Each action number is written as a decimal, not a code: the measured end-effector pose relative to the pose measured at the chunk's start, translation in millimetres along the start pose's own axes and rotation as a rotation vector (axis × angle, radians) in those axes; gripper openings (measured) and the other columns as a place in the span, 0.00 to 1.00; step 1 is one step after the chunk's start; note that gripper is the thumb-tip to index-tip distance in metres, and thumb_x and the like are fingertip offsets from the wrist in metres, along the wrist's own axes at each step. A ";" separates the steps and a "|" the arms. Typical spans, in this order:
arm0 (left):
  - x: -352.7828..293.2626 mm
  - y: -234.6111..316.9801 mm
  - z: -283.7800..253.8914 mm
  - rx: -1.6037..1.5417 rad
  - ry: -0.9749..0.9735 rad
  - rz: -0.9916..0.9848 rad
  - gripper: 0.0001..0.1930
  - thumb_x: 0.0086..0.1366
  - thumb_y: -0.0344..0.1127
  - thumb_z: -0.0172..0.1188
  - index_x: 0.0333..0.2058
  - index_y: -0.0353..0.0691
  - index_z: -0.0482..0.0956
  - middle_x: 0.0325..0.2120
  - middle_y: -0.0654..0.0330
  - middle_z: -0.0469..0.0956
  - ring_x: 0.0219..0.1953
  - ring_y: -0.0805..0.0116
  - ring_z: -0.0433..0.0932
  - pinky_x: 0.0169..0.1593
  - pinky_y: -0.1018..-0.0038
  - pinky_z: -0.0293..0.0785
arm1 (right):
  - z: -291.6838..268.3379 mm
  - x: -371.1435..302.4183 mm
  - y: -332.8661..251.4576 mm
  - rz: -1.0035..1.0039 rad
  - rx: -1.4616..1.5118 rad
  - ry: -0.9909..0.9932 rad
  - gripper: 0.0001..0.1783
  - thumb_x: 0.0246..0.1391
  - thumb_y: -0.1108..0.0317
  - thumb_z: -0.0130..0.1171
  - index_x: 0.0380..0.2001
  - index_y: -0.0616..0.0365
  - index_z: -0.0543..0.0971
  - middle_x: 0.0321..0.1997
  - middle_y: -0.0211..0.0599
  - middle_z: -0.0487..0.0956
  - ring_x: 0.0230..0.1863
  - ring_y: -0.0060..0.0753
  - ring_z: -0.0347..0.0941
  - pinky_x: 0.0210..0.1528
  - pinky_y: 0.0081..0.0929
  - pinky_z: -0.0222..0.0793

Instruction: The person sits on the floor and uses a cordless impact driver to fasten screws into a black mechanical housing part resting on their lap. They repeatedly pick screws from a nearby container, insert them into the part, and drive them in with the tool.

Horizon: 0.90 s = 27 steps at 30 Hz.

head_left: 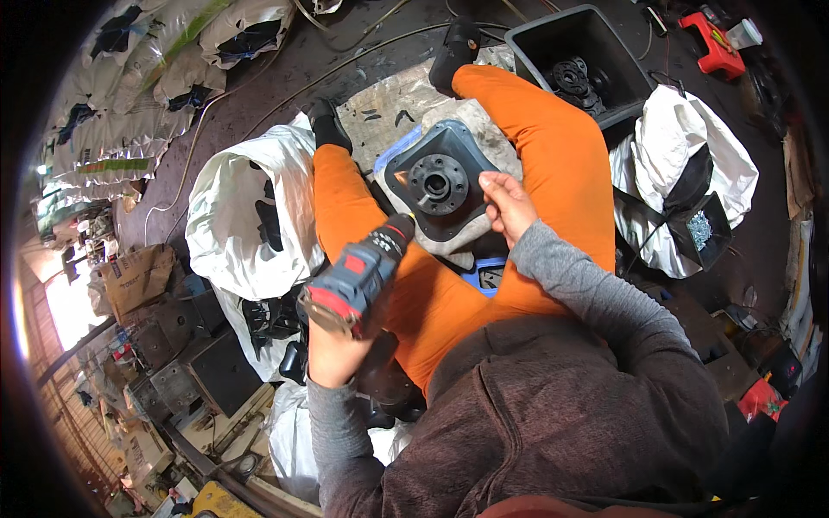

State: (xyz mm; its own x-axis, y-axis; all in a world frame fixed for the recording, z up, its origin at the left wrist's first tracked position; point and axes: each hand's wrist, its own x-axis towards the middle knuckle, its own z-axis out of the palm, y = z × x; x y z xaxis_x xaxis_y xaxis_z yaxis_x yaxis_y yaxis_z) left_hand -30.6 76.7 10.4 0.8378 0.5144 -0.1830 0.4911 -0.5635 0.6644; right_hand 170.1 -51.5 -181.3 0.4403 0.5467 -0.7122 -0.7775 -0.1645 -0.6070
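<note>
While black part is lying on pale cloth between two orange trouser legs, we are seeing dark square plate, rounded corners, round flanged hub with open centre. We are counting one part, one drill, two hands. Left hand clamping drill, chuck nearing part's lower left edge. Right hand hovering by right edge, thumb and forefinger together; cannot tell whether pinching anything. Narrow gaps running between part and legs. One grey bin standing beyond right leg; white sacks flanking, one each side.
</note>
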 end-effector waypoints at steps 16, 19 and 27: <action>59.0 -28.7 -4.1 0.023 -0.115 -0.065 0.16 0.53 0.23 0.62 0.43 0.34 0.78 0.34 0.60 0.80 0.37 0.68 0.78 0.43 0.71 0.74 | 24.3 38.2 3.1 -0.082 -0.082 -0.144 0.16 0.55 0.61 0.65 0.40 0.61 0.78 0.30 0.26 0.77 0.22 0.14 0.65 0.25 0.14 0.64; 60.4 -31.7 -8.5 -0.039 -0.098 -0.079 0.16 0.54 0.23 0.62 0.44 0.34 0.77 0.33 0.61 0.80 0.30 0.70 0.77 0.35 0.73 0.75 | 30.3 31.2 -4.2 -0.109 -0.027 -0.124 0.15 0.55 0.62 0.65 0.40 0.61 0.78 0.29 0.26 0.77 0.21 0.13 0.65 0.22 0.13 0.63; 70.1 -14.3 -10.8 -0.288 -0.095 -0.524 0.15 0.56 0.23 0.63 0.44 0.35 0.77 0.34 0.62 0.81 0.23 0.75 0.74 0.26 0.77 0.70 | 29.4 41.2 4.9 -0.096 0.015 -0.127 0.16 0.55 0.62 0.65 0.40 0.62 0.77 0.29 0.27 0.77 0.21 0.14 0.66 0.21 0.15 0.65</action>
State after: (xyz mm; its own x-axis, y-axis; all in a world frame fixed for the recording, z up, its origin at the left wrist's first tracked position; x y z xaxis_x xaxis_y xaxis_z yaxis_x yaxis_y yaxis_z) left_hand 18.5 127.8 -4.1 0.5259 0.6088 -0.5940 0.7708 -0.0458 0.6355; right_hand 171.2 -5.7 -203.3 0.4538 0.6589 -0.6000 -0.7412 -0.0946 -0.6645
